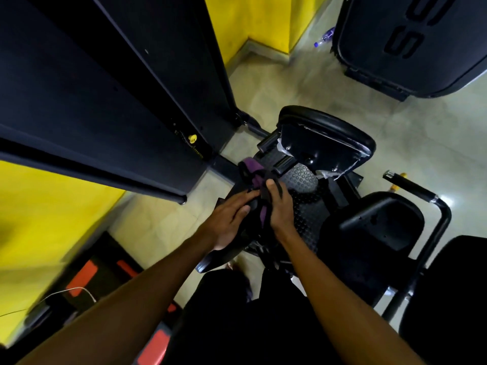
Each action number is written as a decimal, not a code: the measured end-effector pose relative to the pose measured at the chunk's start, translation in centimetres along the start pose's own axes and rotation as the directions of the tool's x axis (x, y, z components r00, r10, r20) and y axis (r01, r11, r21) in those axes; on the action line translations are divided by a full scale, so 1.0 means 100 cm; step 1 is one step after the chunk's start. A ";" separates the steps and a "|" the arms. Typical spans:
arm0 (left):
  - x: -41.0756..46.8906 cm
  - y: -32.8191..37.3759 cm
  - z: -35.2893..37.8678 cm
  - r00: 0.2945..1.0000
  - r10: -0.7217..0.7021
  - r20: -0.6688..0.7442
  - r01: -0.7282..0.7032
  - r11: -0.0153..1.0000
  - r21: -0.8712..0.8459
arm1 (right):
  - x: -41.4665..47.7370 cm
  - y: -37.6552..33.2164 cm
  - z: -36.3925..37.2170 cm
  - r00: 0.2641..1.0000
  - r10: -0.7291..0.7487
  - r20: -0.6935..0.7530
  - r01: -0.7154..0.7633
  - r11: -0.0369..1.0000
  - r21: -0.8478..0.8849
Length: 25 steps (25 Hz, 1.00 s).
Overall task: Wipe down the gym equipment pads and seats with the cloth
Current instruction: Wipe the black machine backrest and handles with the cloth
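A purple and black cloth (255, 173) hangs bunched between my two hands above the machine. My right hand (279, 206) grips it, thumb and fingers curled round the dark folds. From the left, my left hand (232, 218) has its fingers reaching onto the cloth; whether they pinch it I cannot tell. Beyond the hands stands a black padded seat (326, 133), seen tilted with its underside and bolts showing. A second black pad (379, 227) lies to the right, below my right forearm. A studded black footplate (303, 180) sits between them.
A tall black weight-stack housing (118, 101) fills the left. A black handle bar (416, 188) sticks up at the right. Another black machine (411, 48) stands at the back right with a plastic bottle (324, 38) beside it. Yellow walls and pale tiled floor (284, 83) surround these.
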<state>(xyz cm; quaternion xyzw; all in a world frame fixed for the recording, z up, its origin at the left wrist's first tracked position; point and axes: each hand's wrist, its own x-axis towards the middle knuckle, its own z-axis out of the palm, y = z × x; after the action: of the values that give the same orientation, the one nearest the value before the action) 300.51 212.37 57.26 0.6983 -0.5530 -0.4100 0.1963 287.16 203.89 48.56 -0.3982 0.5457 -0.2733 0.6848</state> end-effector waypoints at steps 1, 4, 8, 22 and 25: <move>0.000 0.001 -0.001 1.000 -0.001 0.015 0.001 1.000 0.018 | -0.005 0.005 -0.003 1.000 -0.014 -0.015 0.014 0.999 -0.033; 0.003 0.007 -0.006 0.997 0.028 0.076 -0.031 0.999 0.043 | 0.003 0.017 -0.016 0.997 0.069 -0.038 -0.068 0.997 0.026; 0.004 0.011 -0.009 0.991 0.042 0.127 -0.046 0.999 0.022 | 0.020 0.023 -0.035 0.984 0.166 -0.068 -0.174 0.976 -0.130; 0.092 0.075 0.018 0.987 -0.055 0.153 0.094 0.960 -0.263 | -0.030 -0.047 -0.129 0.946 -0.068 -0.318 -0.051 0.935 -0.351; 0.133 0.102 0.038 0.978 -0.178 0.105 0.205 0.900 -0.385 | -0.043 -0.063 -0.159 0.914 -0.114 -0.390 -0.039 0.930 -0.365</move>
<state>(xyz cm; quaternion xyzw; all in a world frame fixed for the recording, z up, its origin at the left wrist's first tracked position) 291.95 197.49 57.75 0.6813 -0.3941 -0.5532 0.2728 271.12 200.08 54.76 -0.4639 0.7087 -0.2567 0.4654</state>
